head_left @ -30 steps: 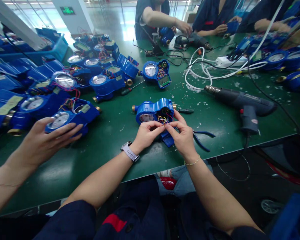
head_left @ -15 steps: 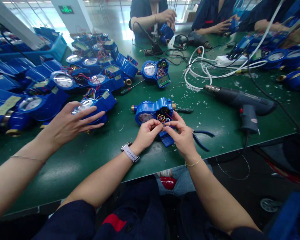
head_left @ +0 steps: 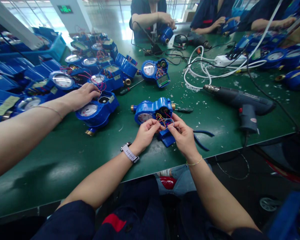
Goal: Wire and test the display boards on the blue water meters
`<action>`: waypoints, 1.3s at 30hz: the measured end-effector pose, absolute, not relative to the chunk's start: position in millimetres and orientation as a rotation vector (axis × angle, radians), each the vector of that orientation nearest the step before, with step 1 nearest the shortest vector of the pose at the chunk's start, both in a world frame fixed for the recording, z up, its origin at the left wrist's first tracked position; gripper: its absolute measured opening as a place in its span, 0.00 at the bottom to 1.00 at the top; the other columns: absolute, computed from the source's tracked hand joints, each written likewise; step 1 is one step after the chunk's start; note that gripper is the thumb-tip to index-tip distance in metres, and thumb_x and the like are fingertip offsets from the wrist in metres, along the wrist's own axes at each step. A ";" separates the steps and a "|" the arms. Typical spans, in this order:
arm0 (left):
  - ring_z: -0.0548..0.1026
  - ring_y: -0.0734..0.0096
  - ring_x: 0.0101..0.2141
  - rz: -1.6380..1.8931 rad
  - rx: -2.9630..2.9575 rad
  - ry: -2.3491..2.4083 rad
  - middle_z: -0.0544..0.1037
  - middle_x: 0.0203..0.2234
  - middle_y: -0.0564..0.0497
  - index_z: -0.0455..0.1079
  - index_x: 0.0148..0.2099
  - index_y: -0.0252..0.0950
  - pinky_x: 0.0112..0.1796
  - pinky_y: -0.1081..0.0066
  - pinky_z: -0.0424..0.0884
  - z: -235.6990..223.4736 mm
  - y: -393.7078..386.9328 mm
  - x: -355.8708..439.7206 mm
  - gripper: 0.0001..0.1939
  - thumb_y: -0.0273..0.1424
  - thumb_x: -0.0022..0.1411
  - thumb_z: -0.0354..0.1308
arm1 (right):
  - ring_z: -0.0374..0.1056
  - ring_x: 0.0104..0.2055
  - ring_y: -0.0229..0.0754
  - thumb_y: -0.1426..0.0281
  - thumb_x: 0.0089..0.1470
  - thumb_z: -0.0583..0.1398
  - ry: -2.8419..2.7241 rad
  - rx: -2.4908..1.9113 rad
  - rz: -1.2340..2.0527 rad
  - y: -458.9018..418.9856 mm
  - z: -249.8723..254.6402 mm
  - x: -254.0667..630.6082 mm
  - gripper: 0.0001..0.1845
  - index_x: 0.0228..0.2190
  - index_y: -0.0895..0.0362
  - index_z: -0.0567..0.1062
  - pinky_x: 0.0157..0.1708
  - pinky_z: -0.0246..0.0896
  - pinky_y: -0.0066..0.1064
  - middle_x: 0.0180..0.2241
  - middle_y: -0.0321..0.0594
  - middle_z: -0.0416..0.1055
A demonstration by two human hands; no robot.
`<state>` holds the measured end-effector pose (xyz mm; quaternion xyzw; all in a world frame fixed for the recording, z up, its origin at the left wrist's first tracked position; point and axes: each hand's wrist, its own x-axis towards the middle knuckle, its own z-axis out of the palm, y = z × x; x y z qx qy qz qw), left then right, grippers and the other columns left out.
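Note:
A blue water meter (head_left: 146, 108) with brass pipe ends lies in front of me, its compartment opened and thin coloured wires (head_left: 162, 119) coming out. At the front of that compartment my left hand (head_left: 148, 134) pinches some of the wires between thumb and finger. Just to its right, my right hand (head_left: 182, 134) pinches wires too, one of them whitish. A blue cover piece (head_left: 167, 139) sits below the fingertips. The wire ends are too small to make out. Beside my right hand lie blue-handled pliers (head_left: 202, 136), and a screwdriver (head_left: 185, 110) rests behind the meter.
A co-worker's hand (head_left: 86, 96) reaches from the left over another blue meter (head_left: 97, 111). Many meters crowd the left side. A heat gun (head_left: 242, 101) lies right, near a white power strip (head_left: 230, 60) and cables. Another opened meter (head_left: 152, 70) stands behind; people work across the table.
My hands have drawn slightly apart, with the wires spread between them. The co-worker's hand has moved up and back over the left meter, which now sits a little differently.

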<state>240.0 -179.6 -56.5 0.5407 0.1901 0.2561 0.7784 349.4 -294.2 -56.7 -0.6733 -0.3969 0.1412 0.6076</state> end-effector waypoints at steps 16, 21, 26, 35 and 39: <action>0.68 0.76 0.28 0.666 1.337 0.393 0.72 0.27 0.55 0.68 0.33 0.35 0.32 0.74 0.65 -59.1 -179.8 238.6 0.13 0.38 0.55 0.65 | 0.60 0.62 0.49 0.63 0.55 0.63 -0.964 -1.713 0.111 -287.6 -55.9 331.1 0.08 0.32 0.53 0.81 0.63 0.51 0.49 0.60 0.45 0.63; 0.65 0.77 0.26 0.668 1.391 0.387 0.70 0.25 0.55 0.69 0.32 0.34 0.29 0.74 0.62 -57.2 -180.9 237.1 0.14 0.39 0.55 0.65 | 0.60 0.62 0.50 0.65 0.52 0.64 -0.951 -1.675 0.153 -288.4 -52.7 333.0 0.07 0.28 0.55 0.79 0.63 0.52 0.47 0.59 0.48 0.64; 0.68 0.76 0.27 0.660 1.334 0.410 0.72 0.24 0.55 0.69 0.32 0.34 0.30 0.74 0.64 -57.2 -181.8 237.3 0.17 0.42 0.55 0.66 | 0.60 0.62 0.49 0.63 0.51 0.64 -0.847 -1.599 0.248 -287.1 -57.5 333.6 0.07 0.28 0.54 0.78 0.63 0.50 0.47 0.59 0.46 0.64; 0.74 0.74 0.30 0.575 1.174 0.414 0.79 0.29 0.50 0.70 0.34 0.34 0.34 0.73 0.69 -56.9 -178.9 236.0 0.20 0.45 0.53 0.68 | 0.62 0.59 0.50 0.58 0.56 0.59 -0.741 -1.566 0.299 -287.9 -62.5 335.4 0.13 0.29 0.54 0.74 0.62 0.50 0.48 0.55 0.47 0.68; 0.74 0.74 0.30 0.574 1.166 0.414 0.79 0.29 0.51 0.71 0.34 0.34 0.36 0.73 0.70 -56.4 -178.7 236.2 0.20 0.46 0.52 0.68 | 0.60 0.62 0.49 0.58 0.59 0.56 -0.800 -1.597 0.303 -290.5 -63.5 338.5 0.15 0.29 0.54 0.75 0.62 0.50 0.48 0.56 0.47 0.68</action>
